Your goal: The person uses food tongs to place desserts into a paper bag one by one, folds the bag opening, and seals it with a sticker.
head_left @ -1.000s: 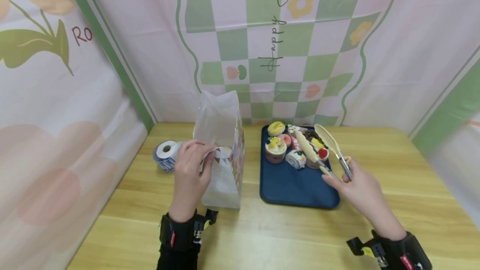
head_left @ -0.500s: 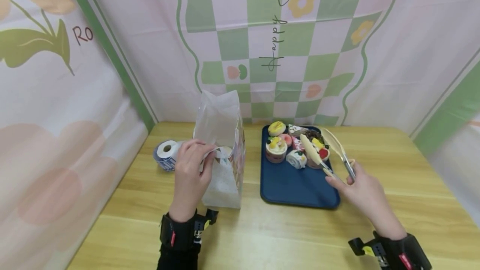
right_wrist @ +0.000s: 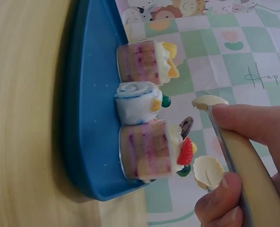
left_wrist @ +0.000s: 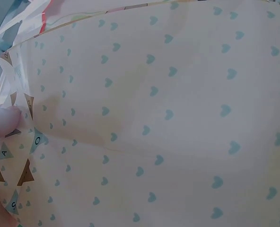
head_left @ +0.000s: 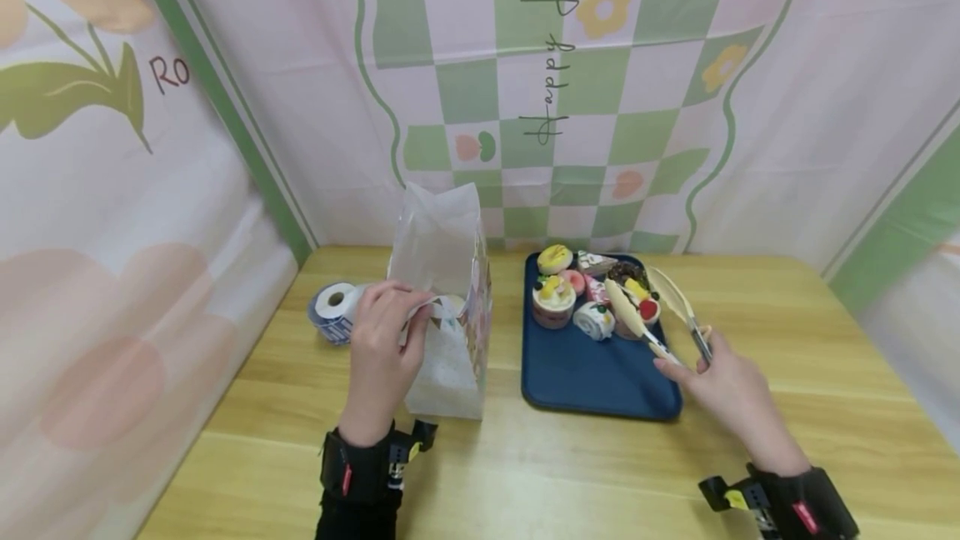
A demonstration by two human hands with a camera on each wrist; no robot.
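A white paper bag stands upright with its mouth open, and my left hand pinches its near rim. The left wrist view is filled by the bag's side, printed with small blue hearts. My right hand holds a pair of food tongs, cream-tipped with metal arms, their tips spread apart. The tongs hover over the right side of a blue tray. Under them is a cake cup topped with a strawberry. Beside it sit a white cake roll and another cake cup.
At the tray's back are a yellow-topped donut, a pink donut, a cake slice and a chocolate donut. A paper roll in a blue wrapper stands left of the bag. A printed curtain rises behind the table.
The tongs and right hand have shifted slightly to the right over the tray. My left hand keeps its hold on the bag rim.
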